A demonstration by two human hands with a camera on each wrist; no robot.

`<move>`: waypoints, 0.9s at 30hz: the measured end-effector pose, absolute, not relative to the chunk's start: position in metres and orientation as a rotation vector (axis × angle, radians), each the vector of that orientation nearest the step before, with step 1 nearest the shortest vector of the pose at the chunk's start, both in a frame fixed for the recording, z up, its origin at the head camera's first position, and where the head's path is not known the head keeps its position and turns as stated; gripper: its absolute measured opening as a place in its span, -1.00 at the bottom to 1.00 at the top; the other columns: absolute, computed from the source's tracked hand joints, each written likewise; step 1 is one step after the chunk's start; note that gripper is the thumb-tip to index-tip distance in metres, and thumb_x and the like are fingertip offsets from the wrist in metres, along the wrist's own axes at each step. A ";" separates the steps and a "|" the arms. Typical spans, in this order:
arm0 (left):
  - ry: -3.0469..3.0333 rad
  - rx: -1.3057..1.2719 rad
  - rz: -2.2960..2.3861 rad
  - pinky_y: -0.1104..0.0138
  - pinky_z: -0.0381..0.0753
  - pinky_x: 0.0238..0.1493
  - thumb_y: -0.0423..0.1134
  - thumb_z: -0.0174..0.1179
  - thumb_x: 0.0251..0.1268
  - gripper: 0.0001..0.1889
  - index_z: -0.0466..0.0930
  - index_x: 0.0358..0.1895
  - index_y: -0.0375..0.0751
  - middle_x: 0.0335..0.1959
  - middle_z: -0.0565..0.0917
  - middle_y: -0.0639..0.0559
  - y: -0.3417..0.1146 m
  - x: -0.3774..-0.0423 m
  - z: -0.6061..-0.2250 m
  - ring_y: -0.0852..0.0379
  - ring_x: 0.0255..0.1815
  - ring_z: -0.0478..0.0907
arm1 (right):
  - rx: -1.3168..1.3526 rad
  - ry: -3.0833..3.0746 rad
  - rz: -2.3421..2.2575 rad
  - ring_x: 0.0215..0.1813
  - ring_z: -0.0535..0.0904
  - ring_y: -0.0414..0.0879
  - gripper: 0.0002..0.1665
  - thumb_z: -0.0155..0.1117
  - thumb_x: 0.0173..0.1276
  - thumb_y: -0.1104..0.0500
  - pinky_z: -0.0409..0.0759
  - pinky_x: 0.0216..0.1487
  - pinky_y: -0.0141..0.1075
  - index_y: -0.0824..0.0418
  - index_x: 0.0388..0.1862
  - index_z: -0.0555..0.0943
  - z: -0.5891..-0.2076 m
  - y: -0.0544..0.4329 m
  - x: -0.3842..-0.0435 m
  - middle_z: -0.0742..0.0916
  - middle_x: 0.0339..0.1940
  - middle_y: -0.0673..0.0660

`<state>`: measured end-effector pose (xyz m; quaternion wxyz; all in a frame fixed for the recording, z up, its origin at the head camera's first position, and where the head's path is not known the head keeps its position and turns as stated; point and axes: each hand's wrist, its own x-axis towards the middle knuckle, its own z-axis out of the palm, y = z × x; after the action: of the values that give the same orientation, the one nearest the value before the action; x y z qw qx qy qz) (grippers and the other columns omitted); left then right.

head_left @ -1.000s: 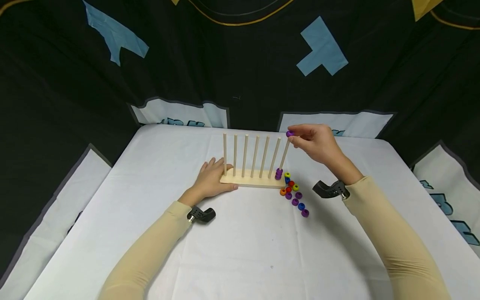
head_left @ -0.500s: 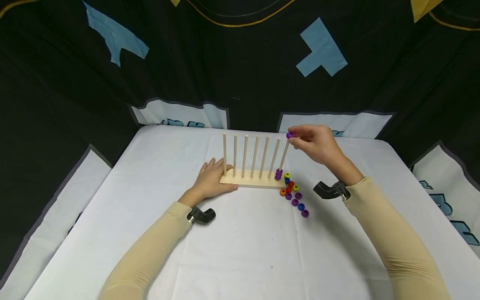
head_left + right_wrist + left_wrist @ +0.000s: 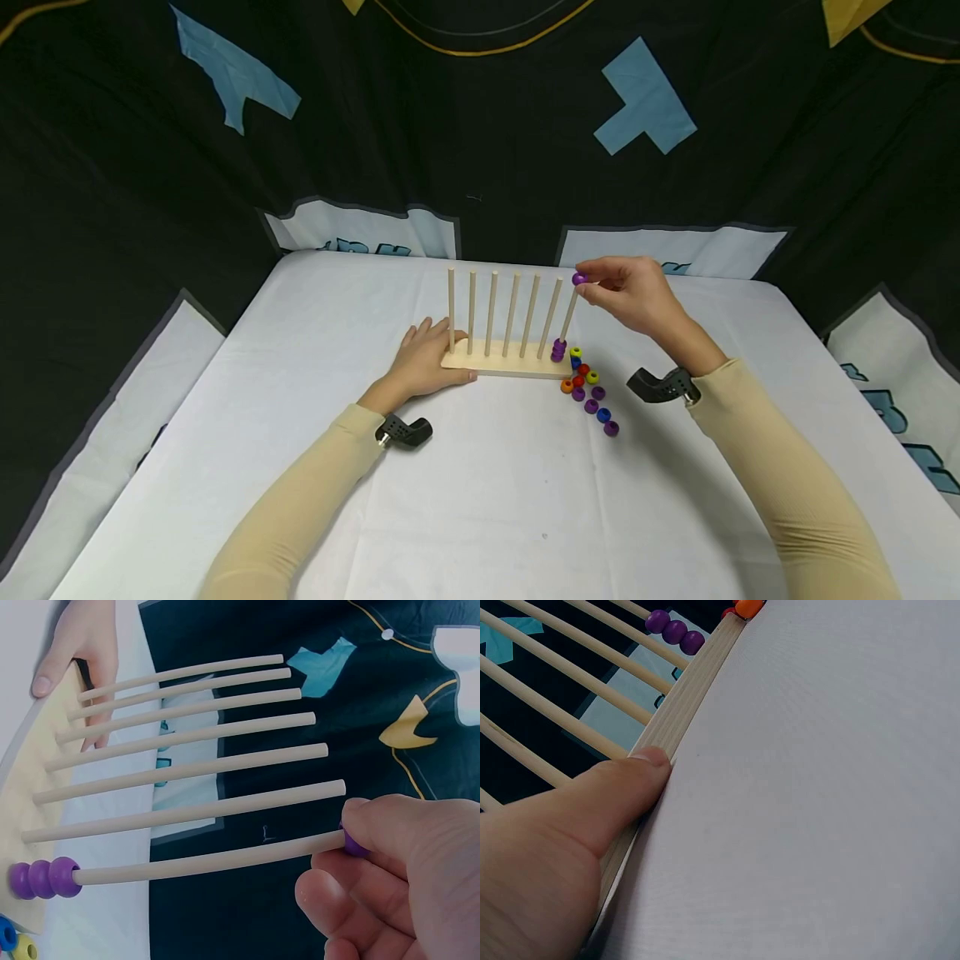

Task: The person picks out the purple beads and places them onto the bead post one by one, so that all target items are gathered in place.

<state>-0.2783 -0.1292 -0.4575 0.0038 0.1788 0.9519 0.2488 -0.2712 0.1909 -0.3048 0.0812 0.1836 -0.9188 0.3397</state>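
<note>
A wooden peg rack (image 3: 504, 362) with a row of upright pegs stands on the table. My left hand (image 3: 422, 360) grips its left end, thumb along the front edge and fingers behind; the thumb (image 3: 622, 787) shows on the base in the left wrist view. At the top of the rightmost peg, my right hand (image 3: 633, 292) pinches a purple bead (image 3: 580, 278) between thumb and fingers. The right wrist view shows this bead (image 3: 354, 844) at the peg's tip, partly hidden by the fingers. Three purple beads (image 3: 45, 878) are stacked at the foot of that peg.
Loose beads in purple, blue, red, yellow and orange lie by the rack's right end, among them a purple bead (image 3: 611, 428) nearest the front. A white cloth (image 3: 480, 500) covers the table. Behind it hangs a black curtain (image 3: 420, 125) with blue patches.
My right hand and its purple bead have come down slightly at the top of the rightmost peg. The left hand keeps its grip on the rack.
</note>
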 end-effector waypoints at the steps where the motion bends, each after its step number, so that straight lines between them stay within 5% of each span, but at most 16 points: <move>1: 2.983 0.560 0.780 -0.29 -0.16 0.62 0.23 0.37 0.14 -0.17 0.46 0.43 -0.12 0.60 0.21 -0.33 -0.129 -0.278 -0.458 -0.44 0.66 -0.06 | 0.550 -2.746 1.011 -0.06 0.74 0.10 -0.59 0.34 0.45 0.16 0.53 -0.22 -0.68 0.27 0.21 0.67 -0.305 0.191 -0.271 0.80 0.02 0.28; 8: 2.987 0.563 0.775 -0.30 -0.15 0.61 0.24 0.37 0.14 -0.17 0.45 0.44 -0.12 0.61 0.21 -0.33 -0.129 -0.278 -0.458 -0.45 0.66 -0.05 | 0.549 -2.747 0.991 -0.03 0.74 0.11 -0.61 0.34 0.45 0.17 0.61 -0.13 -0.55 0.27 0.20 0.68 -0.308 0.192 -0.272 0.81 0.02 0.27; 27: 2.988 0.574 0.770 -0.32 -0.14 0.60 0.24 0.37 0.14 -0.17 0.46 0.43 -0.12 0.60 0.22 -0.33 -0.129 -0.279 -0.458 -0.46 0.65 -0.04 | 0.494 -2.693 0.984 -0.03 0.69 0.10 -0.59 0.31 0.47 0.13 0.48 -0.23 -0.68 0.26 0.22 0.67 -0.309 0.200 -0.270 0.79 0.10 0.26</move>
<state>-0.2789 -0.1289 -0.4580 0.0013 0.1829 0.9520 0.2453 -0.2701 0.1996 -0.3094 0.1160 0.1687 -0.9194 0.3359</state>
